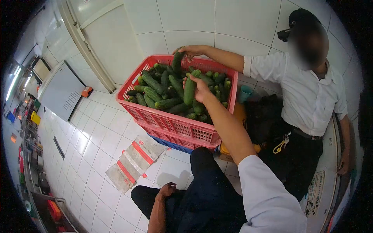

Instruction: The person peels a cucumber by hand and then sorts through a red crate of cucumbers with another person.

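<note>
My right hand (201, 91) is wrapped round a green cucumber (189, 90), held upright over the right part of the pile. Beneath it, a red plastic crate (134, 108) is heaped with dark green cucumbers (168, 103). My left hand (168, 190) lies on my left knee, apart from the crate. Its fingers look loosely curled, with nothing seen in them. At the crate's far side, a co-worker's hand (190, 51) grips another cucumber (178, 61) by its upper end.
A co-worker in a white shirt (301, 85) sits at the right. Below the red crate are another red crate (171, 134) and a blue one (175, 144). A flattened sack with red stripes (134, 163) lies on the tiles. Behind stand a white door (112, 42) and a light-blue cup (244, 93).
</note>
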`<state>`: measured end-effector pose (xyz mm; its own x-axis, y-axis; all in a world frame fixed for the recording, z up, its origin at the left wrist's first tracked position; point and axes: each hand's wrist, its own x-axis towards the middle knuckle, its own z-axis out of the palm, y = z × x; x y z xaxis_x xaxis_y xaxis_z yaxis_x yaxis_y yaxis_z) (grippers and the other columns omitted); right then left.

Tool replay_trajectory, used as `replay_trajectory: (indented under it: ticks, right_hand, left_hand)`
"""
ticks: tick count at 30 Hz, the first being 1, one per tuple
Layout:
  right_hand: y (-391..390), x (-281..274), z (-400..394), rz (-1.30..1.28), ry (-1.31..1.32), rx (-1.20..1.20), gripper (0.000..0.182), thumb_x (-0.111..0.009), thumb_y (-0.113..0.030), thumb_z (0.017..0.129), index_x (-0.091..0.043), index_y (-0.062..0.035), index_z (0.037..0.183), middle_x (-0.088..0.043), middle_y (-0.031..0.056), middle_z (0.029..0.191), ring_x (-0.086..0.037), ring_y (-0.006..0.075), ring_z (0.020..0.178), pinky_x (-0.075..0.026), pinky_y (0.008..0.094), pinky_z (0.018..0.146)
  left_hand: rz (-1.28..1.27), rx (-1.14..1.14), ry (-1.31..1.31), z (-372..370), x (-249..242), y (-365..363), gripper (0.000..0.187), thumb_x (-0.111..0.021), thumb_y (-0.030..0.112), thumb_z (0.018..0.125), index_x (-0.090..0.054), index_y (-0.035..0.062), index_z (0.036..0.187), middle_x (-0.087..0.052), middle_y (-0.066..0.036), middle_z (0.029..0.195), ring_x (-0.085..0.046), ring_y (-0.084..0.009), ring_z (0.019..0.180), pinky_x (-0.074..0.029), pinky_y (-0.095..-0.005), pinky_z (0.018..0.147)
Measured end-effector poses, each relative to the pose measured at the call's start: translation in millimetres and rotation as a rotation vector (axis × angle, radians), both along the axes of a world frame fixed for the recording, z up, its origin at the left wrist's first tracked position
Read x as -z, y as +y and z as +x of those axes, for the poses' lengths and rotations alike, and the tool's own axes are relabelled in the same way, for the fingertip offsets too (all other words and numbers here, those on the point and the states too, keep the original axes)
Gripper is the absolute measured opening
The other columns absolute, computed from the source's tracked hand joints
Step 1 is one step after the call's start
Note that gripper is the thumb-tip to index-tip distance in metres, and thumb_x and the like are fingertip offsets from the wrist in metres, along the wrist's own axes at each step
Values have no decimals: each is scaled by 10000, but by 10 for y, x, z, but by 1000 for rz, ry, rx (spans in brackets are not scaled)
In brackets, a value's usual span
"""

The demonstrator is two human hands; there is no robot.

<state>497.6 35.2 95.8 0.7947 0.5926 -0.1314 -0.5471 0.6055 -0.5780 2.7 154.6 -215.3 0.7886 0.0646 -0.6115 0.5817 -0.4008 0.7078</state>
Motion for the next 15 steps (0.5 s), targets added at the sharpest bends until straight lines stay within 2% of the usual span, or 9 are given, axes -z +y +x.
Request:
replay_trajectory:
  ticks: [1,4,6,7,10,13,15]
  right_hand:
    - [7,5,24,-7,-21,-7,226,-656,-181,907,-594,-10,1042,-654,102,940,-638,240,830,-548,396,758]
    - [-24,72,25,-22,-55,-12,218,-645,-106,893,-609,15,1070,-655,114,980,-637,232,892,-545,372,822]
    - [-32,34,11,-7,-62,2,202,-645,-55,872,-614,32,1052,-660,127,984,-638,235,894,-541,368,838]
    - [-12,45,39,-3,-64,16,200,-657,-56,861,-612,22,1040,-659,125,964,-641,238,878,-541,376,819]
    - [18,82,60,-5,-78,57,208,-682,-48,831,-608,5,1018,-658,120,924,-645,241,849,-538,390,781]
    - [9,71,36,-21,-110,72,235,-678,-31,815,-601,13,1032,-658,119,930,-644,238,850,-536,389,786]
    - [-1,76,45,-17,-114,45,252,-667,-28,815,-587,18,1050,-657,120,943,-643,236,845,-536,392,794]
  left_hand:
    - [2,-9,32,30,-34,-14,326,-496,232,969,-588,15,1195,-691,-75,811,-640,-165,721,-499,-303,662]
    - [54,77,65,76,-112,-30,316,-545,16,855,-604,19,1166,-703,-111,979,-658,-167,896,-522,-291,774]
    - [51,156,20,-16,298,98,297,-542,23,837,-620,12,1124,-705,-105,997,-654,-175,951,-519,-297,831]
    - [54,192,-8,23,284,114,289,-541,26,828,-628,9,1103,-706,-102,1006,-651,-179,978,-518,-299,859]
    - [25,51,42,21,118,22,243,-527,65,845,-658,9,1042,-707,-91,1007,-624,-195,1057,-482,-312,959]
    - [-127,-145,124,72,-205,-68,243,-535,113,864,-669,15,1041,-704,-91,1031,-625,-208,1060,-478,-313,963]
    - [-45,5,67,67,-49,-1,269,-558,105,861,-649,22,1099,-698,-106,1052,-641,-222,1036,-499,-314,930]
